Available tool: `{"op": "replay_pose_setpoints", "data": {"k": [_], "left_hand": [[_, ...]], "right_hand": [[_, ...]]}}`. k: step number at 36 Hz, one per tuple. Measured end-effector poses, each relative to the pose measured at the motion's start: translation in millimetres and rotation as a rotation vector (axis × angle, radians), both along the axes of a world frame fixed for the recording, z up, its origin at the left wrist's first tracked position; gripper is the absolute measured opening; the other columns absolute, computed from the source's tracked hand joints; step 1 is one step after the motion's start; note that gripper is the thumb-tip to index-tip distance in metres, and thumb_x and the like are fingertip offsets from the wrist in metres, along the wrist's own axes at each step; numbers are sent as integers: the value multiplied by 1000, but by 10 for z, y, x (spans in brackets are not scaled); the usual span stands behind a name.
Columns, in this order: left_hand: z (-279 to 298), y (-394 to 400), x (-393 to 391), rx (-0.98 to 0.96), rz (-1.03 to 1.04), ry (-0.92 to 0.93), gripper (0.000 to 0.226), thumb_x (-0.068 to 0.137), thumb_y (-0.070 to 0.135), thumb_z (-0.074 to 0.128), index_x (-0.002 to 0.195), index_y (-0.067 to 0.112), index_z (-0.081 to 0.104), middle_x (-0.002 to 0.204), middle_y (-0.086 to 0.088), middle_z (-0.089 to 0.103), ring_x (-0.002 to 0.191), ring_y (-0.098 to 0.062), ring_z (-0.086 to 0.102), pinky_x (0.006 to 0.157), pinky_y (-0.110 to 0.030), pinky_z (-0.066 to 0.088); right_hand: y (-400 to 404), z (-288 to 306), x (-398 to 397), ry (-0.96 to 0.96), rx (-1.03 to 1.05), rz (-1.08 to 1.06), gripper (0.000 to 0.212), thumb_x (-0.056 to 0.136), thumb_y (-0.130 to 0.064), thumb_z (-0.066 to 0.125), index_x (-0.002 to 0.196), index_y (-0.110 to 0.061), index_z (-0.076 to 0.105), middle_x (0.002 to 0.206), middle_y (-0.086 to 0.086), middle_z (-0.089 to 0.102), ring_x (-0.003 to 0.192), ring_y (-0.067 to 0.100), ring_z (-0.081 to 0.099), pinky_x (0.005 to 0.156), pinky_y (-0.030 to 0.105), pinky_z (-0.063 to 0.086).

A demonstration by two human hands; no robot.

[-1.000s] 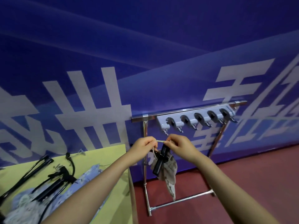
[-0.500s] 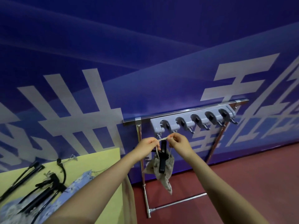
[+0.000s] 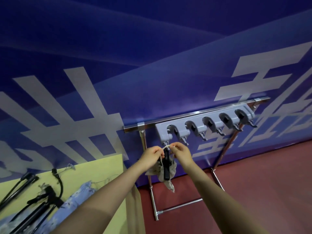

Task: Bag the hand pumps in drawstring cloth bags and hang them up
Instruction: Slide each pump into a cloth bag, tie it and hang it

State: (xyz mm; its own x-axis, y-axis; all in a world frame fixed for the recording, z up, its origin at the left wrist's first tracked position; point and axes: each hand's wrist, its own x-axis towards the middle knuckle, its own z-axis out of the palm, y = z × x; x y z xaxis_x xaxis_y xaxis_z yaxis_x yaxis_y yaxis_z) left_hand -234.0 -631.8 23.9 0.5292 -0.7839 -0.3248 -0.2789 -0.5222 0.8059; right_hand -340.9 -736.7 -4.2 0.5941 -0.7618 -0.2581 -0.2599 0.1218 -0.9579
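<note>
Pumps (image 3: 33, 198) wait on the near left table (image 3: 104, 168). Farther on, left hand (image 3: 152, 153) and right hand (image 3: 181, 153) pinch the cord (image 3: 166, 146) of a half-bagged pump (image 3: 166, 168) under the rack's leftmost hook (image 3: 166, 141); a missed loop could drop it.

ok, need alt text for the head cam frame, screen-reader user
Two hands, left hand and right hand, pinch a cord stretched between them just under the leftmost hook of a grey hook rack, with a beige cloth bag holding a black hand pump hanging below. More pumps lie on a yellow table at left.
</note>
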Motion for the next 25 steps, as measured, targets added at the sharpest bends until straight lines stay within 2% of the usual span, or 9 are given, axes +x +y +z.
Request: {"op": "replay_pose_setpoints", "data": {"k": [2,4,8,10,14,16,18,21,25], "left_hand": [[-35,-6,-6,-1,-5,14,27,99,13,45,78,18,60,85,1,66,77,-8,57,71,-22,41],[-68,-21,-1,9,-17,23,24,100,16,45,87,14,65,88,2,66,79,-8,58,73,-21,42],[-77,-53,-18,39,-4,1,23,99,17,45,98,9,67,90,-6,63,86,-19,57,79,-31,44],[-43,-69,-33,33,25,-12,21,99,17,46,102,7,65,98,-13,66,95,-27,59,79,-30,43],[80,-51,-7,-12,46,-30,26,99,15,45,115,7,64,117,-8,65,110,-22,58,90,-28,44],[149,14,13,-67,60,6,22,100,15,44,110,14,64,119,-6,65,112,-21,58,98,-36,47],[212,107,38,-116,62,20,21,100,14,43,103,23,61,114,-4,65,108,-23,60,96,-43,49],[302,289,81,-184,60,43,25,102,14,38,101,23,61,106,-2,64,95,-17,59,82,-33,50],[432,697,146,-268,111,60,33,103,15,35,89,26,62,87,4,64,76,-11,58,66,-22,44]], "right_hand": [[9,-35,2,-24,47,-14,21,93,-7,59,73,-16,62,67,1,60,64,12,54,61,23,44],[7,-76,7,-43,71,-5,19,92,-10,61,75,-16,66,72,0,64,71,13,58,69,28,46],[17,-92,15,-42,81,31,18,91,-14,63,76,-19,73,79,-2,71,83,16,65,81,36,50],[21,-81,13,-37,73,33,19,92,-14,62,78,-21,73,83,-1,72,86,17,65,86,38,51],[62,-15,-67,-17,18,-22,16,97,-13,53,98,-18,69,100,-2,68,98,15,62,90,36,50],[119,47,-137,-12,-57,-90,18,98,-12,51,108,-17,65,101,-5,64,95,10,59,86,31,49],[205,120,-202,-41,-112,-187,16,97,-13,50,102,-19,65,91,-6,63,81,9,57,76,30,47],[381,287,-257,-116,-134,-277,17,96,-13,50,87,-19,63,74,0,58,67,12,51,63,27,41],[753,486,-207,-212,-91,-143,21,97,-2,46,82,-4,60,59,-4,50,49,0,45,50,14,36]]}}
